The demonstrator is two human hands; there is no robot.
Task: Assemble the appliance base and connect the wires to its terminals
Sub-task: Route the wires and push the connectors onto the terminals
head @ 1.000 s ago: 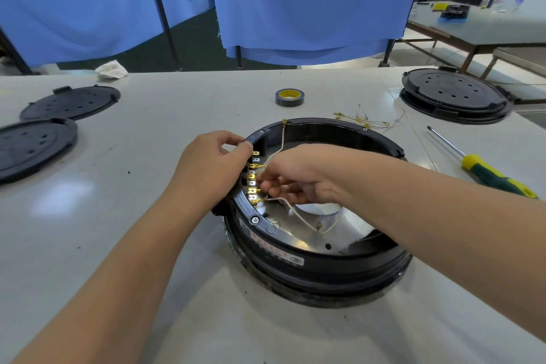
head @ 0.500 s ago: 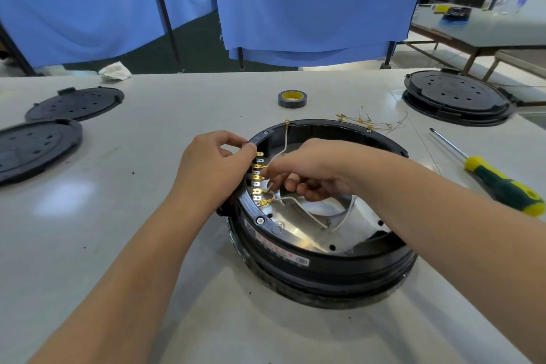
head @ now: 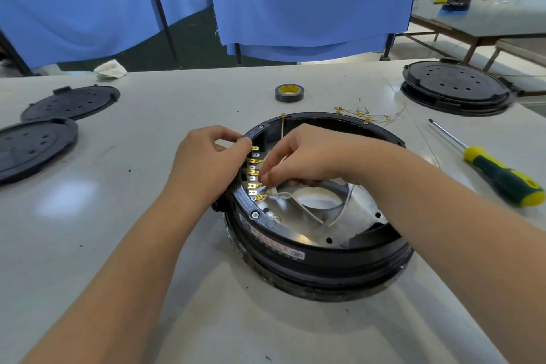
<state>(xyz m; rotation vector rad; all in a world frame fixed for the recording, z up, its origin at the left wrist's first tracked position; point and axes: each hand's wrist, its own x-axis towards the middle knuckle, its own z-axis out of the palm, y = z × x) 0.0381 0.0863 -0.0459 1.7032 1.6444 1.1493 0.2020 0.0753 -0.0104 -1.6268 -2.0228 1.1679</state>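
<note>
The round black plastic base [head: 319,248] sits on the smooth grey table [head: 118,245] before me. My left hand [head: 206,162] curls over its near-left rim. My right hand [head: 301,156] pinches thin white wires [head: 307,210] at the brass terminals [head: 253,170].

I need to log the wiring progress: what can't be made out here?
- Head view: the right hand hides its own fingertips, so a seated connector can't be told.
- The left hand covers the base rim's outer edge.
- The red label text is too small.
- Loose wires behind the base: count unclear.
</note>
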